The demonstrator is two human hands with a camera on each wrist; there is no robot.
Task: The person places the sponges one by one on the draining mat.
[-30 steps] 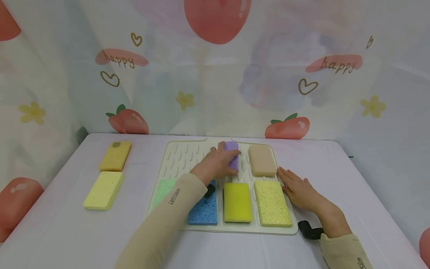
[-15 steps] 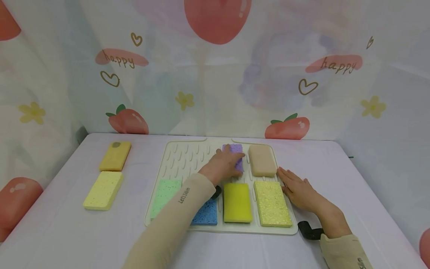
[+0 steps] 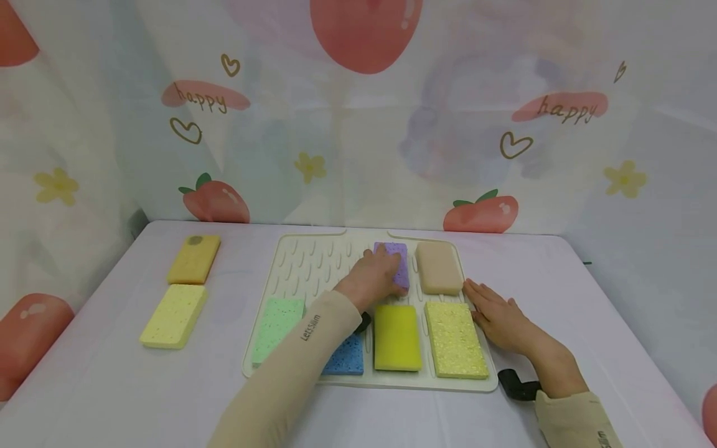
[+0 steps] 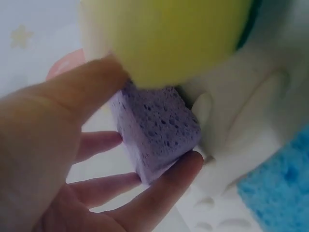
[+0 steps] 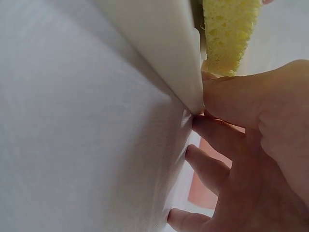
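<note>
My left hand (image 3: 372,277) reaches over the off-white drying mat (image 3: 302,267) and holds a purple sponge (image 3: 401,267) at the back row. In the left wrist view, thumb and fingers lie around that purple sponge (image 4: 161,121), which shows pores on its end. It sits left of a beige sponge (image 3: 439,267). My right hand (image 3: 501,317) rests flat with extended fingers along the mat's right edge; in the right wrist view its thumb touches the mat rim (image 5: 186,72). Part of a blue sponge (image 3: 345,356) is hidden under my left forearm.
The mat's front row also bears a mint green sponge (image 3: 277,326), a bright yellow sponge (image 3: 396,338) and a speckled yellow sponge (image 3: 456,341). At the table's left lie a dark-spotted yellow sponge (image 3: 194,260) and a pale yellow sponge (image 3: 173,316). A printed cloth (image 3: 358,143) hangs behind.
My left hand has moved right with the purple sponge, bringing it closer to the beige one. More of the mint green sponge now shows. The right hand has stayed put.
</note>
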